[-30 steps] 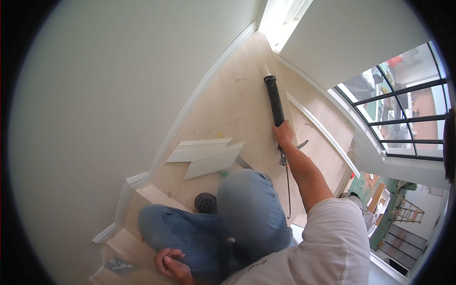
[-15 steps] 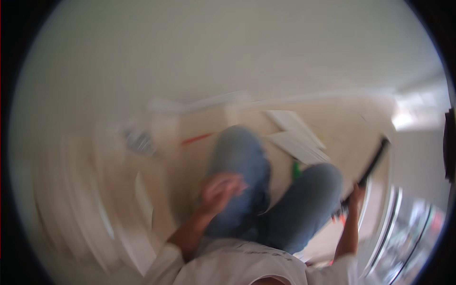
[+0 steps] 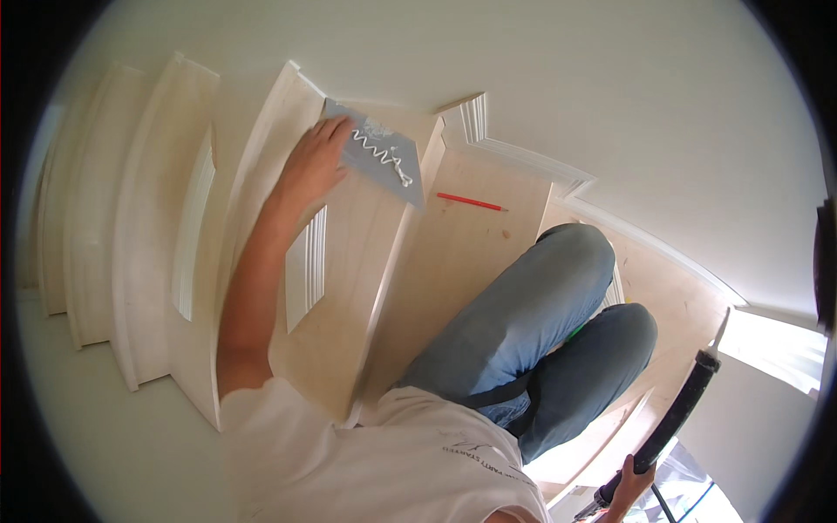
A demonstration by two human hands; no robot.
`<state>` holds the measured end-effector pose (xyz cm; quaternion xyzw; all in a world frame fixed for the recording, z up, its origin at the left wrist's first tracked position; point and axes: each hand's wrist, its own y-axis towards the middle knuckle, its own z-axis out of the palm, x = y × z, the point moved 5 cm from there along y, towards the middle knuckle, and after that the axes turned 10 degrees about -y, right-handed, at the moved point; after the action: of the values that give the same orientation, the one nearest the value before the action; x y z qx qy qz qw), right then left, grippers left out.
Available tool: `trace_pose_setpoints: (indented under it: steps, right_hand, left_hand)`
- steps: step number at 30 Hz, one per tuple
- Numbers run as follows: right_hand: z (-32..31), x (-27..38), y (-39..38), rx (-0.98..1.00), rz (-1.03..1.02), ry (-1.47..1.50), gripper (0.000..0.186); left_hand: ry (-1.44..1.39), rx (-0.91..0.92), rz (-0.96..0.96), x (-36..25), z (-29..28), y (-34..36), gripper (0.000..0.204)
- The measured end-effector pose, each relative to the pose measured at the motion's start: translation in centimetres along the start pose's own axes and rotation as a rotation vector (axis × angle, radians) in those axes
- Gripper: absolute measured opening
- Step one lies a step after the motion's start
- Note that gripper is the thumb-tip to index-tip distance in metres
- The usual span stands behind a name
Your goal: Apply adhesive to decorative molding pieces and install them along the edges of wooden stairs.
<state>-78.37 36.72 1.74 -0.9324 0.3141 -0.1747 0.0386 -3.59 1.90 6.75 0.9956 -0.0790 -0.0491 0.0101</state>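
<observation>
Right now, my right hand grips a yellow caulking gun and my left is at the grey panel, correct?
Not the colour: in the head view, the caulking gun in your right hand is black. Your left hand is at the grey panel.

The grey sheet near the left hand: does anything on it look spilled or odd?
Odd, yes: a white zigzag bead stands out on the grey sheet, with a whitish smear beside it; the zigzag seems too regular for a spill.

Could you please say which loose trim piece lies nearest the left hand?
The white trim piece sharing a step with the grey board; another trim piece lies farther left.
</observation>
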Motion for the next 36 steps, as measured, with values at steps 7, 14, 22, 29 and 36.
trace_pose_setpoints:
  steps: [7, 14, 22, 29, 36]
  right_hand:
    - [-3.0, 7.6, -5.0, 0.071, 0.048, -0.231, 0.073]
    - [-2.6, 15.5, -7.7, 0.188, -0.046, -0.379, 0.072]
    - [0.0, 22.9, -8.5, 0.316, -0.279, -0.240, 0.049]
    - [2.8, 26.2, -8.7, 0.390, -0.404, -0.261, 0.052]
    - [3.1, 27.2, -8.5, 0.467, -0.353, -0.296, 0.054]
  left_hand:
    - [0.119, 0.241, 0.200, 3.0, 4.6, 5.7, 0.100]
    - [0.116, 0.448, 0.239, 4.7, 6.8, 6.0, 0.108]
    - [-0.086, 0.271, 0.306, 1.6, 2.6, 3.7, 0.088]
    - [-0.024, 0.117, 0.286, -5.2, -2.2, -1.4, 0.077]
    - [0.047, 0.033, 0.286, -7.5, -3.9, -2.9, 0.080]
